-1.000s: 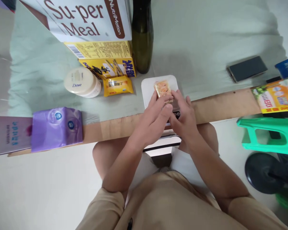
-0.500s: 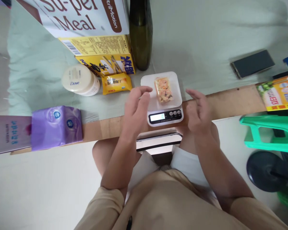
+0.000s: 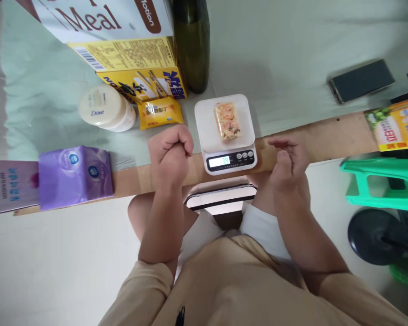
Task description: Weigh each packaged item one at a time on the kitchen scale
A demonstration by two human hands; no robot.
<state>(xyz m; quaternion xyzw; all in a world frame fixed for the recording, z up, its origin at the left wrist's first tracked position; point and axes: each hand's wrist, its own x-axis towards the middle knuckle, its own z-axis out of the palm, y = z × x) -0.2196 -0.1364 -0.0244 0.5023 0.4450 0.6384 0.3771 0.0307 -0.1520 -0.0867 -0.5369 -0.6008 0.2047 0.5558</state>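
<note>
The fingers of the left hand (image 3: pixel 170 151) are curled shut into a loose fist that holds nothing, resting at the table (image 3: pixel 326 140) edge just to the left of the white kitchen scale (image 3: pixel 226 136); the fingers of the right hand (image 3: pixel 287 158) are half-open and slack, also empty, hanging just to the right of the scale. Between the two hands, apart from both, the small snack packet (image 3: pixel 227 120) lies flat on the middle of the scale's platform; it seems left untouched so that only its own weight bears on the platform, and the lit display (image 3: pixel 221 161) nearer the person shows a figure, seemingly 34. Beyond the left fingers lie a yellow sachet (image 3: pixel 159 112) and a round Dove jar (image 3: pixel 104 108); behind those a yellow carton (image 3: pixel 136 68) stands under a large white box (image 3: pixel 102 18), with a dark green bottle (image 3: pixel 190 45) just beside them. Further left of the left fingers sits a purple tissue pack (image 3: pixel 75 174); well to the right of the right fingers, a dark phone (image 3: pixel 360 80) lies face up on the pale cloth (image 3: pixel 275 54).
</note>
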